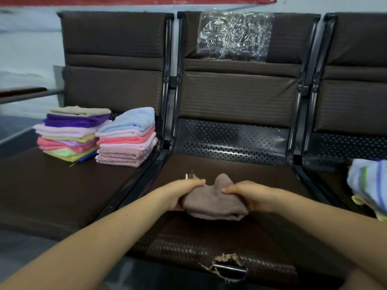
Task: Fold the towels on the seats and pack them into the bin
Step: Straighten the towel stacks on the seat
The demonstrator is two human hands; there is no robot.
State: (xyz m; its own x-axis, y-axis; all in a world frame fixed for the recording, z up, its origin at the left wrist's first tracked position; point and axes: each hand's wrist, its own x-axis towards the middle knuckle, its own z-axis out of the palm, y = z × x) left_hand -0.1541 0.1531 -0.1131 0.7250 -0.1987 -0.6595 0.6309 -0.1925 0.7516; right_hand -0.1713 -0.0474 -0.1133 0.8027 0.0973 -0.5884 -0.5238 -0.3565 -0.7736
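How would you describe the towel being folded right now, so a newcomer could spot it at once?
Find the middle seat of the three brown chairs. Just above its cushion, the left hand and right hand grip a small taupe towel. Unlike the bright folded stacks on the left seat, it is dull brownish and still bunched.

text: none legible | labels: none | brands: none | numbers: none | signs: none readable
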